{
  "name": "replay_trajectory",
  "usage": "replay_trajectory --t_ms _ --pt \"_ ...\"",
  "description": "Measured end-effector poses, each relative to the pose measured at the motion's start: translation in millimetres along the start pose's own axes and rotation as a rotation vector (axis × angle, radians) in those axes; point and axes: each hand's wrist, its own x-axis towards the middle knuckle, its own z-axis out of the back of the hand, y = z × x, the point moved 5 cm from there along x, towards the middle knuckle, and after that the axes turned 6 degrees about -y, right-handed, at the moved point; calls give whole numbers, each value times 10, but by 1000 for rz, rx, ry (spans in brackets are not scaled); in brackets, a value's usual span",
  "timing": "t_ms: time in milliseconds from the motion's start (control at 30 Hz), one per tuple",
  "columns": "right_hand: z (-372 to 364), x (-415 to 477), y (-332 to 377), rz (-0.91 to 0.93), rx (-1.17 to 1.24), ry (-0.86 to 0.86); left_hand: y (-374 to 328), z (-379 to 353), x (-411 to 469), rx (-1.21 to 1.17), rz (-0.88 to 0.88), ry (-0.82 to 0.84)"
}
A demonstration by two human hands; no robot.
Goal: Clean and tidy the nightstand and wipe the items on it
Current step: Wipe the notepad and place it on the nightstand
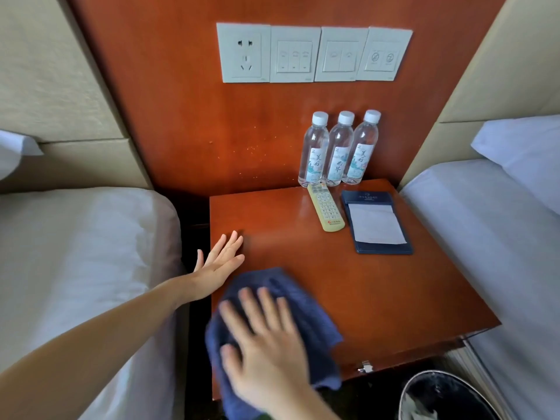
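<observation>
The blue cloth lies bunched on the near left part of the nightstand, its lower folds hanging over the front edge. The right hand lies flat on top of it with fingers spread. That grip is open and pins the cloth by pressure, not by a pinch. The left hand is open too, fingers straight, at the left edge of the surface and holding nothing.

The cloth looks soft, limp and light. It will likely ruck up under a push, so a broad palm over its middle suits it better than a hold on one corner. The three water bottles at the back right look like thin plastic, light and easy to tip, best taken round the body. The remote is rigid and may slide on the glossy wood. The dark notepad folder lies flat just beside it and would lift by an edge, though its white sheet could slip out.

The right hand is blurred, so the lie of its thumb is unclear – and whether the left palm touches the wood cannot be told. The cloth's near end is cut off below, and the contents of the bin are hard to make out
</observation>
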Motion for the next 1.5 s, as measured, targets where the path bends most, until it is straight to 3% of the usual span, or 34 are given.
replay_trajectory --t_ms 67,167,333,467,600,933,1067,1167,1333,1400,1500 --pt "-31 36 320 145 73 20 -23 5 -8 -67 21 -5" --pt "56 67 -123 146 9 60 -16 10 -11 -54 37 0" --pt "363 -140 -1506 -337 -211 45 -10 -6 -6 50 17 20" --pt "624 -369 -2024 -722 -269 -21 -23 -21 -3 123 13 18" --pt "641 -40 -2286 -794 -232 88 -26 -22 6 191 11 19" --pt "590 159 -2503 -708 -252 135 -57 -26 -11 263 17 22" --pt "571 -149 -2101 -642 -301 -16 -68 -18 -21 266 16 17" --pt "407 -283 -1602 -477 -223 -90 -46 -35 -2 270 21 25" --pt "137 111 -994 -125 -149 39 28 -53 41 262 19 8" --pt "50 378 -1008 -147 -155 52 35 -54 44 274 19 8" --pt "-44 826 -1116 -321 -123 74 37 -55 47 280 17 12"
